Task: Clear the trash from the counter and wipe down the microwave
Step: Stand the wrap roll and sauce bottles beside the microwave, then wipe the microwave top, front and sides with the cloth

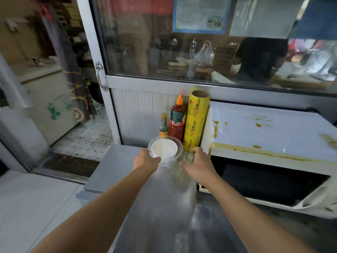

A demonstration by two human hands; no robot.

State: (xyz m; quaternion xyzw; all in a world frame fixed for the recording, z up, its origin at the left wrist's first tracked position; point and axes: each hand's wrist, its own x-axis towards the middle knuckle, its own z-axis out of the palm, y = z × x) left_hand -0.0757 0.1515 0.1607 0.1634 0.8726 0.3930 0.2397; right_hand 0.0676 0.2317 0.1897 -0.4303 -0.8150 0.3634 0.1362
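Note:
A clear plastic tub (179, 152) with a white cup (165, 149) nested inside stands at the back of the steel counter (160, 216). My left hand (145, 160) grips the tub's near-left rim. My right hand (199, 164) curls around a blurred piece of clear plastic (187, 157) at the foot of the yellow cling-wrap roll (196, 121). To the right sits the white microwave (273, 130); orange sauce stains mark its top and front edge. Its dark door (264, 181) faces me.
A red sauce bottle (176, 119) and a small glass bottle (163, 127) stand against the wall behind the tub. A greyish cloth (313, 198) lies at the microwave's lower right. The counter's left edge drops to an open doorway (82, 136).

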